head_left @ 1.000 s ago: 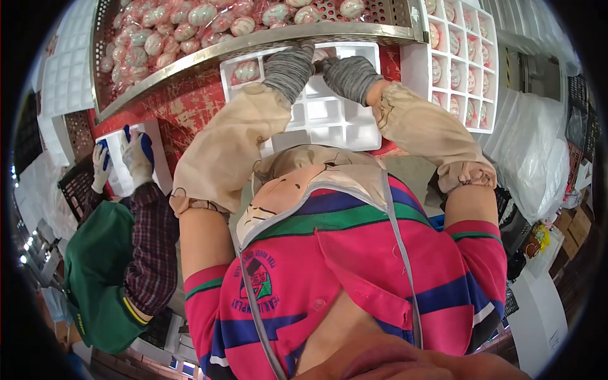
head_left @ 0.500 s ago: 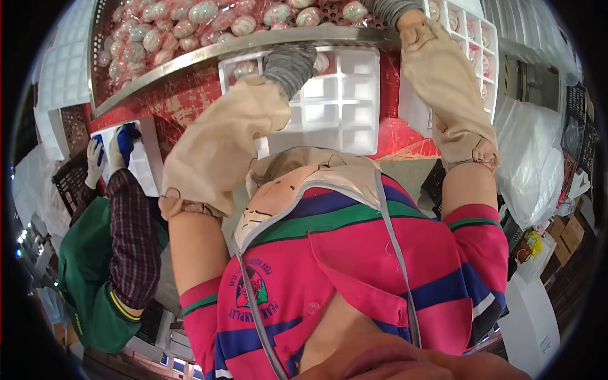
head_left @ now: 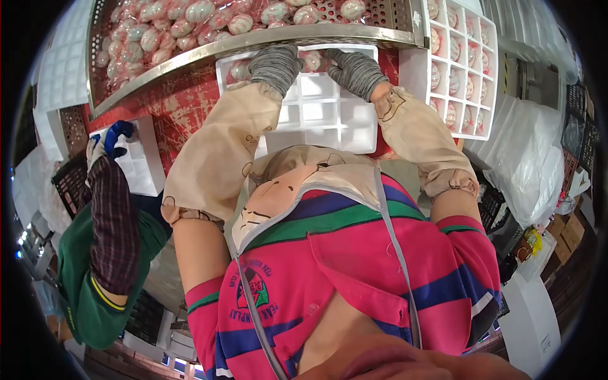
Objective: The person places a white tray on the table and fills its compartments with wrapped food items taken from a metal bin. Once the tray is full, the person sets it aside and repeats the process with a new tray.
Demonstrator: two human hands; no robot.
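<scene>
A white foam tray (head_left: 320, 115) with square compartments lies before me, up against the metal bin's edge. My left hand (head_left: 275, 66), in a grey knitted glove, is curled down over its far row, beside a wrapped egg (head_left: 238, 71) in the left corner compartment. My right hand (head_left: 356, 73), gloved alike, bends its fingers into the far row's right end. Another wrapped egg (head_left: 311, 60), in clear film with red print, shows between my hands. Both hands look closed, but whatever lies under their fingers is hidden. The nearer compartments hold nothing.
A perforated metal bin (head_left: 253, 39) of wrapped eggs (head_left: 199, 11) spans the far side. At right stands a filled foam tray (head_left: 460, 69). The table (head_left: 190, 107) is scuffed red. At left, a co-worker's gloved hand (head_left: 111, 136) is over a white foam box (head_left: 144, 166).
My right hand has come from the bin down to the tray's far row. My left hand has shifted slightly left, uncovering the egg between. The co-worker's arm has moved left.
</scene>
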